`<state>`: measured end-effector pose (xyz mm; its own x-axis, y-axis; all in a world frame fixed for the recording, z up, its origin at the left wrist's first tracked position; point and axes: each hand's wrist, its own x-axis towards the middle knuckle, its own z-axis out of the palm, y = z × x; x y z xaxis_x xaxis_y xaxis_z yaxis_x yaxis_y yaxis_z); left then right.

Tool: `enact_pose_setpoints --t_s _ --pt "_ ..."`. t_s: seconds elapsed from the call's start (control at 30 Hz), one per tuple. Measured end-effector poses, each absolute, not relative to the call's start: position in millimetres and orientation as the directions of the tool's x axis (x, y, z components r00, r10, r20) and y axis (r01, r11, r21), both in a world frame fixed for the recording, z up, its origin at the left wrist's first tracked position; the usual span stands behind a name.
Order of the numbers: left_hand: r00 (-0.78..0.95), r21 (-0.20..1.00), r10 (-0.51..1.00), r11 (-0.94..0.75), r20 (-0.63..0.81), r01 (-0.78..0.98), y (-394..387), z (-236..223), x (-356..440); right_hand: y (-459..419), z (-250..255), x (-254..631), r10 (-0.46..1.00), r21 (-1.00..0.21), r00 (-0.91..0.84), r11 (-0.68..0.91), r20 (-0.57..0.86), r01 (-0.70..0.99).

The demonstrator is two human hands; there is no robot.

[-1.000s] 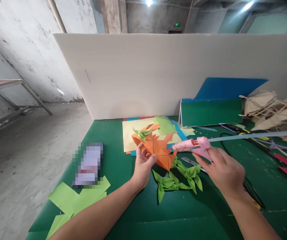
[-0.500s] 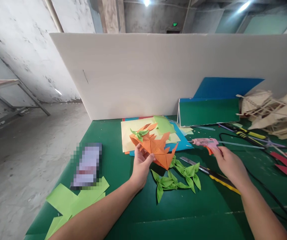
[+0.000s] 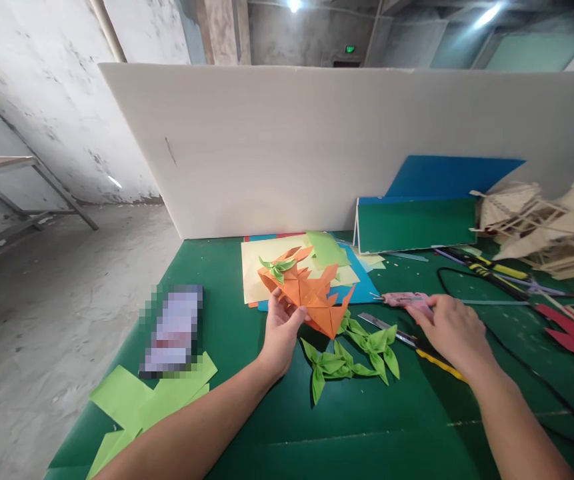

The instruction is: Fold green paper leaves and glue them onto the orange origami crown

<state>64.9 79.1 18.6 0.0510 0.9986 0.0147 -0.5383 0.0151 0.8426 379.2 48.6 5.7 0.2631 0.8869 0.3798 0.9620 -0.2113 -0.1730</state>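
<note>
Pinching an orange paper model (image 3: 314,298) is the left hand (image 3: 281,337), while the right hand (image 3: 454,332) grasps a pink glue gun (image 3: 401,299).

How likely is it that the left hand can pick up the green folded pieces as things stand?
Probably not straight away: the left hand is holding the orange paper model. The green folded pieces lie close by on the table, mostly uncovered.

The phone (image 3: 174,330) on the left has a screen blurred into unreadable blocks. The right hand (image 3: 459,333) hides the handle of the glue gun (image 3: 401,299). The orange paper figure (image 3: 314,295) partly covers the sheets (image 3: 253,270) beyond. Frame edges cut the bench (image 3: 1,165), left, and wooden model (image 3: 509,205), right.
</note>
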Motion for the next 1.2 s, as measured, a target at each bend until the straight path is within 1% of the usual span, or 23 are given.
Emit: enact_pose_setpoints --t_s 0.03,0.07,0.1,0.13,0.17,0.23,0.33,0.47,0.73,0.87,0.9,0.97,1.03,1.07,1.1,1.13,1.2 --pt "0.05 0.843 0.999 0.016 0.012 -0.538 79 19 65 48 14 368 0.897 -0.174 0.197 -0.137 0.395 0.975" --pt "0.047 0.842 0.999 0.014 0.013 -0.539 79 19 65 48 21 355 0.921 -0.214 0.101 -0.019 0.376 0.977" --pt "0.043 0.842 0.999 0.011 0.015 -0.539 78 19 65 47 28 342 0.941 -0.261 0.003 0.091 0.338 0.961" --pt "0.038 0.842 0.999 0.006 0.017 -0.539 78 19 65 47 33 328 0.949 -0.278 -0.089 0.177 0.304 0.944" --pt "0.034 0.843 0.999 0.003 0.019 -0.537 78 19 65 48 36 316 0.945 -0.28 -0.158 0.24 0.286 0.93" --pt "0.03 0.849 0.999 -0.001 0.02 -0.529 78 19 66 49 35 296 0.933 -0.282 -0.214 0.297 0.29 0.912" --pt "0.035 0.863 0.999 0.01 0.009 -0.505 79 19 66 50 27 281 0.938 -0.308 -0.184 0.276 0.294 0.911" --pt "0.024 0.87 1.0 0.02 -0.01 -0.493 79 20 66 51 17 277 0.954 -0.352 -0.168 0.251 0.248 0.902" --pt "0.041 0.863 0.998 0.053 -0.037 -0.502 77 22 64 52 18 272 0.961 -0.347 -0.131 0.212 0.242 0.914" --pt "0.053 0.861 0.998 0.042 -0.018 -0.506 77 19 63 50 29 285 0.966 -0.355 -0.058 0.148 0.251 0.923" --pt "0.055 0.859 0.998 0.04 -0.014 -0.511 77 19 63 49 33 290 0.972 -0.369 -0.032 0.119 0.234 0.922" --pt "0.057 0.852 0.998 0.04 -0.012 -0.521 77 19 62 44 41 301 0.991 -0.428 -0.019 0.074 0.131 0.901" --pt "0.058 0.846 0.998 0.049 -0.022 -0.531 77 19 62 39 50 312 0.995 -0.5 -0.095 0.082 -0.001 0.862" --pt "0.058 0.843 0.998 0.056 -0.03 -0.535 76 19 61 35 53 316 0.989 -0.532 -0.142 0.101 -0.037 0.841" --pt "0.06 0.838 0.998 0.063 -0.036 -0.542 76 19 61 32 57 319 0.983 -0.556 -0.177 0.123 -0.043 0.822" --pt "0.065 0.833 0.997 0.07 -0.041 -0.549 75 19 61 30 61 320 0.981 -0.573 -0.192 0.147 -0.018 0.806" --pt "0.086 0.824 0.996 0.081 -0.04 -0.561 75 19 60 27 68 317 0.979 -0.589 -0.16 0.203 0.124 0.783"
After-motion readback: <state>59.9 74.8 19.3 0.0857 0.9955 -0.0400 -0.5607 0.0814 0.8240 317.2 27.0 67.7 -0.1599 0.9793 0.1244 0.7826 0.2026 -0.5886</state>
